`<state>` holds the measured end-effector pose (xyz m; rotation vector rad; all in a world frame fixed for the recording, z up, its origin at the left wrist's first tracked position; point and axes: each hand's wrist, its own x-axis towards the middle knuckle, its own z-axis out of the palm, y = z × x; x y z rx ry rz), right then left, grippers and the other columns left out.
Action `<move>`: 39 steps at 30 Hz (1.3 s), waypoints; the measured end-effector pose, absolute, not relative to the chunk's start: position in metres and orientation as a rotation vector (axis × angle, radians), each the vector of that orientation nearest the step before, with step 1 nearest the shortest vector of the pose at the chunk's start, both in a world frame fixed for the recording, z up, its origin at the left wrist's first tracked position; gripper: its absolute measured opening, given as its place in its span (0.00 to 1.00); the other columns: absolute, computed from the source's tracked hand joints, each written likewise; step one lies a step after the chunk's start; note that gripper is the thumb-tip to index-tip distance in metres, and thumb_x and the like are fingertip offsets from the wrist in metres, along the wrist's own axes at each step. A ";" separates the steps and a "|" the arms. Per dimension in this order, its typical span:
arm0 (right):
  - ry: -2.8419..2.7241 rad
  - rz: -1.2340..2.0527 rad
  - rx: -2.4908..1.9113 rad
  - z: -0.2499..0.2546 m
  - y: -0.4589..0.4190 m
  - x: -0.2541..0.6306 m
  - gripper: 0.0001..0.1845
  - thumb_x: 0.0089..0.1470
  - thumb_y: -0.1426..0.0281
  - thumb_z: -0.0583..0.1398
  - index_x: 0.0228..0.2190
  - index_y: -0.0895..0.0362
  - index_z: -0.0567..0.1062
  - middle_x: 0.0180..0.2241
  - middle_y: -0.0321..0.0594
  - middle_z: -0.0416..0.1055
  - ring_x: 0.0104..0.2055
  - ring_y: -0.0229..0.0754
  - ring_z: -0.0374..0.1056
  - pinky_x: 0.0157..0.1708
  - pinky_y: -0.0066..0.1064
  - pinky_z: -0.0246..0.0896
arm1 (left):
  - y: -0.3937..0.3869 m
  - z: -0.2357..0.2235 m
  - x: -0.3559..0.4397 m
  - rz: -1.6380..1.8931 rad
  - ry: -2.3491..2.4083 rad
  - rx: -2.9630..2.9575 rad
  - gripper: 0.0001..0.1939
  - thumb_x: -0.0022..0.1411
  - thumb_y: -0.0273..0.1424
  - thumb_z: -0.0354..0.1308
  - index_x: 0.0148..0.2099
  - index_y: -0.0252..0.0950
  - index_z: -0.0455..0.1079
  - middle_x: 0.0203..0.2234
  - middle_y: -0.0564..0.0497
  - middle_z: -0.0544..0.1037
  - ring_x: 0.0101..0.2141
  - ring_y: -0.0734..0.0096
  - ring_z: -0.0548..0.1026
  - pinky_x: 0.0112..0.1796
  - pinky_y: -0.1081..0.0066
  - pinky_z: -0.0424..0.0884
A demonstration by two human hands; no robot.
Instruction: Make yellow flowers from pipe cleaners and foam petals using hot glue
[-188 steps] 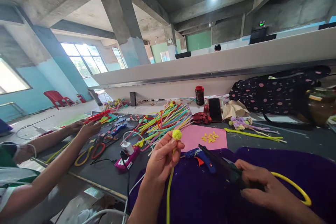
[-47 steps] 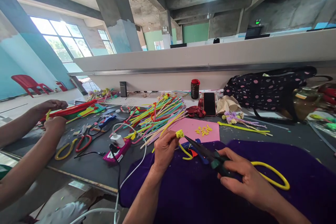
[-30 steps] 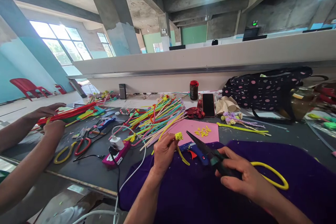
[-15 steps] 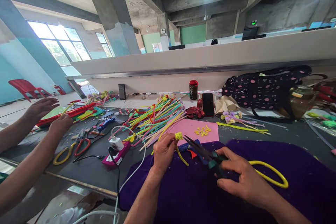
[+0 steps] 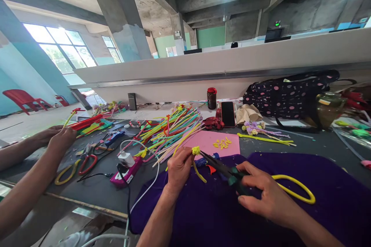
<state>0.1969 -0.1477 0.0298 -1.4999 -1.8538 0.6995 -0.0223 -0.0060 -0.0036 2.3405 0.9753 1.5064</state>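
My left hand (image 5: 180, 166) pinches a small yellow fuzzy bundle (image 5: 196, 150) of chenille stem, its top showing above the fingertips. A yellow stem (image 5: 199, 173) hangs below that hand. My right hand (image 5: 261, 193) grips dark long-nose pliers (image 5: 218, 164) with green-and-black handles. Their tips point left and end right beside the bundle; whether they touch it I cannot tell. Under the pliers lies a blue glue gun (image 5: 213, 157) with an orange trigger, partly hidden. A yellow loop (image 5: 310, 197) sticks out behind my right hand on the purple cloth (image 5: 214, 216).
Short yellow pieces (image 5: 222, 144) lie on pink paper (image 5: 203, 139). Around it are coloured chenille stems (image 5: 174, 131), a phone (image 5: 228, 114), a bottle (image 5: 211, 98), a power strip (image 5: 127, 175), scissors (image 5: 88, 164) and a patterned bag (image 5: 284, 98). At left, a co-worker's hands (image 5: 58, 139) hold a stem.
The pliers' tips have come closer to the yellow bundle. My left hand keeps its pinch. The co-worker's farther hand has come down to the other hand. The view has shifted slightly.
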 end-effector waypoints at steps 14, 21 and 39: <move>-1.847 0.680 -1.511 0.030 -0.148 0.195 0.03 0.43 0.71 0.59 0.21 0.57 0.72 0.41 0.39 0.65 0.41 0.44 0.65 0.39 0.30 0.58 | -0.007 -0.003 -0.022 1.496 0.982 2.348 0.05 0.57 0.29 0.53 0.33 0.37 0.70 0.25 0.52 0.74 0.27 0.73 0.71 0.30 0.74 0.65; -1.852 0.671 -1.517 0.032 -0.148 0.196 0.04 0.43 0.70 0.59 0.22 0.57 0.72 0.41 0.40 0.65 0.42 0.45 0.65 0.39 0.31 0.59 | -0.008 -0.001 -0.023 1.446 0.939 2.347 0.06 0.58 0.28 0.51 0.33 0.37 0.70 0.26 0.51 0.74 0.29 0.72 0.71 0.32 0.73 0.66; -1.881 0.647 -1.500 0.017 -0.142 0.201 0.06 0.44 0.71 0.59 0.19 0.57 0.70 0.36 0.38 0.66 0.44 0.45 0.63 0.38 0.29 0.57 | -0.006 0.001 -0.027 1.395 0.928 2.443 0.07 0.59 0.26 0.51 0.35 0.37 0.70 0.26 0.52 0.74 0.27 0.74 0.71 0.31 0.74 0.66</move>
